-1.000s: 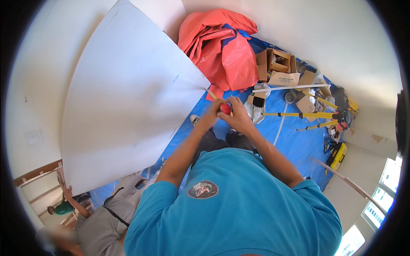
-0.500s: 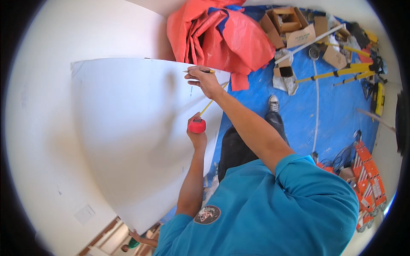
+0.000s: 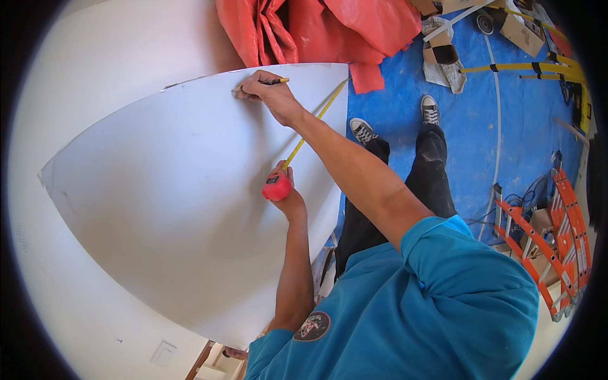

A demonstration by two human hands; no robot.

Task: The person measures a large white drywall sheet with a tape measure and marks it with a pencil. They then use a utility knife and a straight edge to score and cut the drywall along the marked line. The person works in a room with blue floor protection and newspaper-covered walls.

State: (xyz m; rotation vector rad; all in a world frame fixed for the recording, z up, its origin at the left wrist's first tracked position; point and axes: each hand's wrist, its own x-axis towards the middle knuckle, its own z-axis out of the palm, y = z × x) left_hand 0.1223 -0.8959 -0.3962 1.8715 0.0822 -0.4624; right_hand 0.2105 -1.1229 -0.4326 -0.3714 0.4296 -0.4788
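Observation:
A large white board (image 3: 145,190) leans beside the white wall on my left. My left hand (image 3: 292,206) is wrapped round a red tape measure (image 3: 277,187) over the board's face. From it the yellow blade (image 3: 311,126) runs up and to the right, close to the board's far right corner. My right hand (image 3: 271,98) is closed round a pencil (image 3: 276,81) near the board's far edge. The pencil's back end sticks out to the right; its tip is hard to make out by my fingertips.
A red tarp (image 3: 335,31) lies heaped beyond the board. Blue sheeting (image 3: 405,95) covers the floor under my shoes. Right of me are an orange ladder (image 3: 557,253), yellow tripod legs (image 3: 506,67) and cardboard boxes (image 3: 522,31). Another person's hand (image 3: 235,353) shows at the lower edge.
My right hand with the pencil has moved left along the board's far edge. More of the tape blade shows, and the tape measure sits slightly further left. My view has shifted; both shoes now show.

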